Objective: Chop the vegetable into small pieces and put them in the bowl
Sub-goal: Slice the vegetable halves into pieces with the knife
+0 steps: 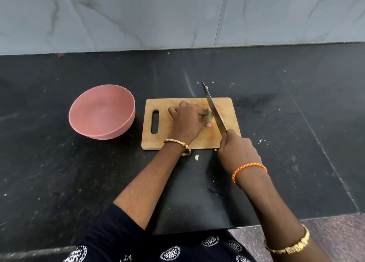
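Pink bowl (101, 111) sits left of the wooden cutting board (189, 103) on the dark surface (59, 172) and appears to hold nothing. Left hand (186, 119) curls its fingers (204, 111) over the pale vegetable (211, 119) on the board. Right hand (237, 149) grips the knife (214, 111), blade beside the fingers. Judged: chopping is under way; transfer remains undone.

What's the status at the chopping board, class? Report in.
Left hand pinning vegetable on board. Right hand gripping knife, blade at vegetable. Bowl empty. Nothing blocking.
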Motion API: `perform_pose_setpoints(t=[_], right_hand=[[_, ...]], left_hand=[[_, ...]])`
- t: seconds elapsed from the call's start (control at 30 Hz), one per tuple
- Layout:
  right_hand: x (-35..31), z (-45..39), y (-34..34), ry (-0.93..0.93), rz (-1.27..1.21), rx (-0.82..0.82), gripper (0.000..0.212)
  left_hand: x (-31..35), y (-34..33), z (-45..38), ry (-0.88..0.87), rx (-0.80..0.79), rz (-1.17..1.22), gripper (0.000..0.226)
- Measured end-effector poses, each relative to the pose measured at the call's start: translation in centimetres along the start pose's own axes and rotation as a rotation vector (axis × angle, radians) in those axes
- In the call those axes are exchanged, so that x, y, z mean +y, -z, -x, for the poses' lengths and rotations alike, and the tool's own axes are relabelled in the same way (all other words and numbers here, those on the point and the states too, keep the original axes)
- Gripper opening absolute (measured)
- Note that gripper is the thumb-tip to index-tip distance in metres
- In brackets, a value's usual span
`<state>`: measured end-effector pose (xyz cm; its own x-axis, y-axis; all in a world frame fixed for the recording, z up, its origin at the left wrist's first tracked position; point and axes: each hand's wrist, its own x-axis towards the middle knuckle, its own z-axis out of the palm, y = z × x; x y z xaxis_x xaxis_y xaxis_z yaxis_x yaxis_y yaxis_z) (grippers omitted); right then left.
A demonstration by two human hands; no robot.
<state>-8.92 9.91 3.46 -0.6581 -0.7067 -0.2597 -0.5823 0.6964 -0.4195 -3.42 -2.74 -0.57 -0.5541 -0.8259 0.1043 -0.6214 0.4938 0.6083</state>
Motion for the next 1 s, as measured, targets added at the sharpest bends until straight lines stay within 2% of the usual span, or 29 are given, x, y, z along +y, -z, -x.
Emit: perform_pose_setpoints(t=[0.2,0.37,0.57,1.0], right_hand=[[1.2,1.7,-1.1,-0.07,0.016,-0.084,0.018],[3.8,3.9,-1.0,-0.09,-0.114,-0.085,0.028],[4.4,4.7,0.0,-0.035,-0.294,0.022,0.033],[2.4,0.3,-0.2,0.042,-0.204,0.01,0.032]], left_hand=[[0.1,0.3,0.1,-0.007,0.012,-0.005,0.035],[-0.1,0.2,0.2,0.002,0.017,0.01,0.034],[-0.2,0.3,0.3,0.017,0.018,0.043,0.037],[-0.4,0.0,0.2,-0.002,0.025,0.032,0.037]])
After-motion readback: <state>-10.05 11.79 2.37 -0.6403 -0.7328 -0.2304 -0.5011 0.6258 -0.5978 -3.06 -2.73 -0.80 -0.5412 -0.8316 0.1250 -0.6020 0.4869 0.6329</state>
